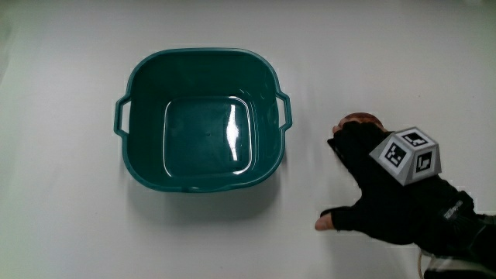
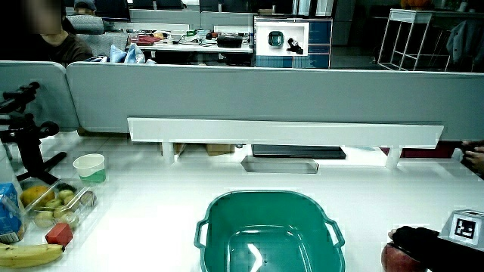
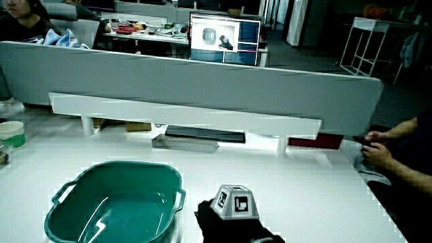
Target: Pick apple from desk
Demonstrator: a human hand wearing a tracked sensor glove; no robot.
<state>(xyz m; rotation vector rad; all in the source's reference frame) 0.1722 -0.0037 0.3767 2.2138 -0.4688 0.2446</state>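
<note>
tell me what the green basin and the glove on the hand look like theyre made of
Basin: most likely moulded plastic, glossy teal; bright streaks of light reflect off its smooth bottom, and its handles are formed in one piece with the rim.
Glove on the hand: seems a matte black knit or fabric, showing no shine; the exact fibre cannot be told.

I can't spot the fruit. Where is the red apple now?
The red apple sits on the white table beside the teal plastic basin, mostly covered by the black-gloved hand; a side view shows it too.

No readable text, labels or numbers anywhere.
</note>
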